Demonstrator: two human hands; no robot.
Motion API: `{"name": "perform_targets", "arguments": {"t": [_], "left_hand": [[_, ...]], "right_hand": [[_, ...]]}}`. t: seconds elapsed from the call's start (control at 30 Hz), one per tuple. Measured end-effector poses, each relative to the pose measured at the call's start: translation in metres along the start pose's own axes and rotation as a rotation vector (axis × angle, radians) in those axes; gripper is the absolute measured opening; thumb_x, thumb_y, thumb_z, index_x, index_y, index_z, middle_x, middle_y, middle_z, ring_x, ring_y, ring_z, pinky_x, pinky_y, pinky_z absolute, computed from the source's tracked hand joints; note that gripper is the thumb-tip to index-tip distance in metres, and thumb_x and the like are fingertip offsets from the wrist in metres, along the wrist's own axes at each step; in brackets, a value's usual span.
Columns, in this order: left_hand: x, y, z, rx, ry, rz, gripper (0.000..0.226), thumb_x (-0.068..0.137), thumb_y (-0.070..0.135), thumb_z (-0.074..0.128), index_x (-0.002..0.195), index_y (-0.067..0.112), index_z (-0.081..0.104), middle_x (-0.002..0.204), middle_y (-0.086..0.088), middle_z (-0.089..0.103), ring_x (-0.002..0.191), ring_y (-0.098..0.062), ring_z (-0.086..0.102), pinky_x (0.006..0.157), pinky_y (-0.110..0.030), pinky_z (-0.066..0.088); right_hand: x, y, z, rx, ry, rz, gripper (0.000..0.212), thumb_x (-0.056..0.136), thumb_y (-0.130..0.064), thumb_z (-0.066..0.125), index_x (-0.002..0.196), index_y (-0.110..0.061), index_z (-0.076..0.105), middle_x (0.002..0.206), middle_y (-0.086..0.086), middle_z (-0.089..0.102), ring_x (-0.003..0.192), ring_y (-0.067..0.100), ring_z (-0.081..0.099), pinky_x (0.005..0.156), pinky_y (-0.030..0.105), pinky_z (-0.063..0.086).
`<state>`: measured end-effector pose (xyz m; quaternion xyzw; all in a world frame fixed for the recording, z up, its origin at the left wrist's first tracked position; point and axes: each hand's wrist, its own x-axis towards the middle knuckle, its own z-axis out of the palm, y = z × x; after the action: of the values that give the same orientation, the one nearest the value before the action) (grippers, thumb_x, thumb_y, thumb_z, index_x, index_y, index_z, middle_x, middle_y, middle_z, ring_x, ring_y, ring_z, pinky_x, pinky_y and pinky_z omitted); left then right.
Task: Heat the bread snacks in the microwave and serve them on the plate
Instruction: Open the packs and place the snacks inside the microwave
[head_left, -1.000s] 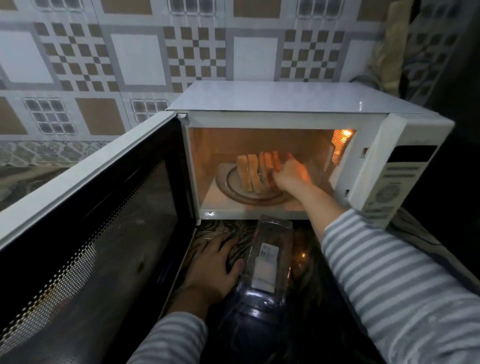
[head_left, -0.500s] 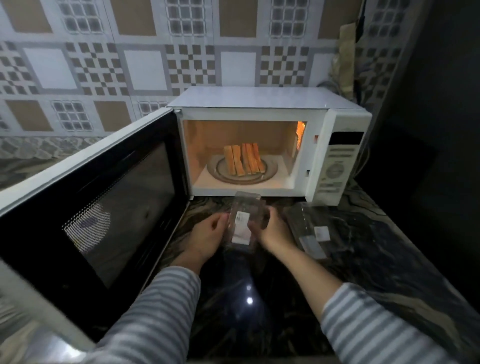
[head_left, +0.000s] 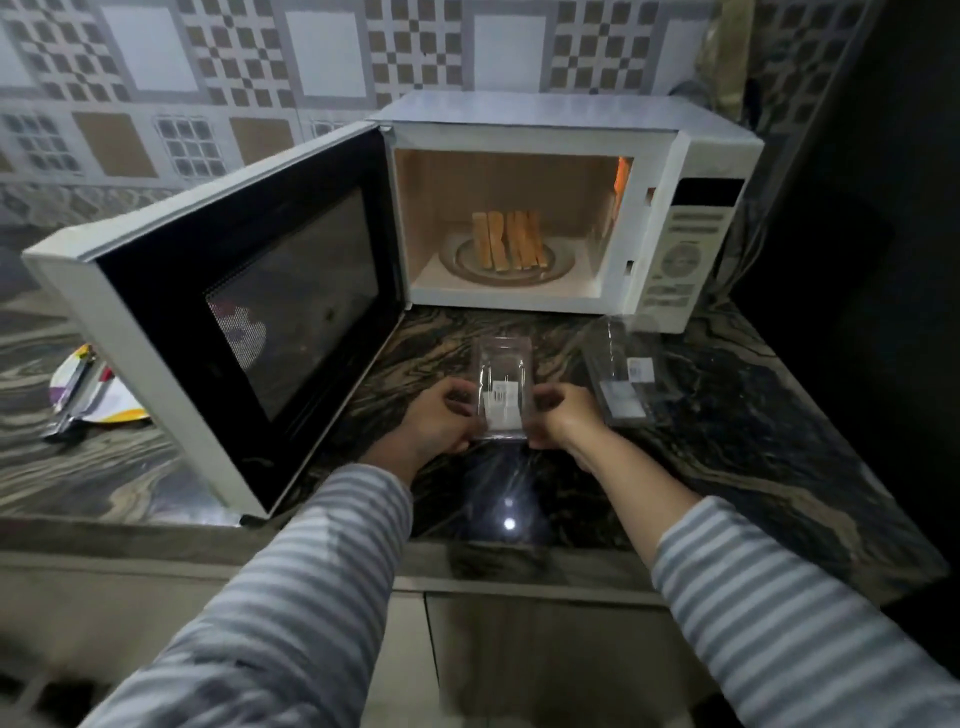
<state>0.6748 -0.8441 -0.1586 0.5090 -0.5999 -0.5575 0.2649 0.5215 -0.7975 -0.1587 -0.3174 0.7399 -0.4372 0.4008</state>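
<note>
Several long bread snacks (head_left: 508, 240) stand side by side on the glass turntable (head_left: 561, 265) inside the lit white microwave (head_left: 561, 111), whose door (head_left: 249, 312) hangs wide open to the left. In front of it I hold a clear plastic snack box (head_left: 503, 387) with a white label between both hands. My left hand (head_left: 439, 422) grips its left side and my right hand (head_left: 563, 418) grips its right side, just above the dark counter. A colourful plate (head_left: 111, 408) lies far left on the counter, behind the door.
A second clear plastic lid or tray (head_left: 623, 382) with labels lies on the marble counter (head_left: 753, 415) to the right of my hands. Metal utensils (head_left: 72, 395) rest on the plate. The patterned tile wall stands behind; the counter's front edge runs below my forearms.
My right hand came out of the microwave, leaving the snacks on the turntable, and joined the left hand on the clear box. The view has since pulled back; the hands stay on the box.
</note>
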Motion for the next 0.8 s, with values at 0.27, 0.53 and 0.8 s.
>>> {"name": "perform_targets", "arguments": {"t": [0.27,0.53,0.8], "left_hand": [[-0.007,0.005,0.006,0.071,0.008,-0.025,0.057,0.071,-0.013,0.074,0.12,0.005,0.052,0.075,-0.004,0.054,0.045,-0.012,0.049,0.028,-0.013,0.034],[-0.011,0.003,0.003,0.365,0.061,0.098,0.062,0.071,0.011,0.082,0.125,0.013,0.052,0.11,-0.009,0.06,0.096,-0.021,0.059,0.081,-0.025,0.05],[-0.032,0.053,0.04,0.636,0.433,0.526,0.041,0.079,0.015,0.064,0.119,0.019,0.054,0.121,-0.006,0.041,0.116,-0.025,0.041,0.091,-0.039,0.044]], "right_hand": [[-0.019,-0.001,-0.011,0.039,-0.058,0.035,0.042,0.079,0.016,0.064,0.112,-0.011,0.064,0.106,0.019,0.065,0.073,0.028,0.063,0.062,0.037,0.057],[-0.027,0.001,-0.019,-0.262,-0.045,-0.113,0.043,0.085,-0.011,0.069,0.125,-0.024,0.061,0.111,0.008,0.066,0.088,0.023,0.064,0.066,0.036,0.057],[-0.046,-0.007,-0.085,-0.478,0.279,-0.496,0.025,0.086,-0.014,0.064,0.109,-0.021,0.069,0.111,0.006,0.061,0.103,0.023,0.058,0.086,0.027,0.045]]}}
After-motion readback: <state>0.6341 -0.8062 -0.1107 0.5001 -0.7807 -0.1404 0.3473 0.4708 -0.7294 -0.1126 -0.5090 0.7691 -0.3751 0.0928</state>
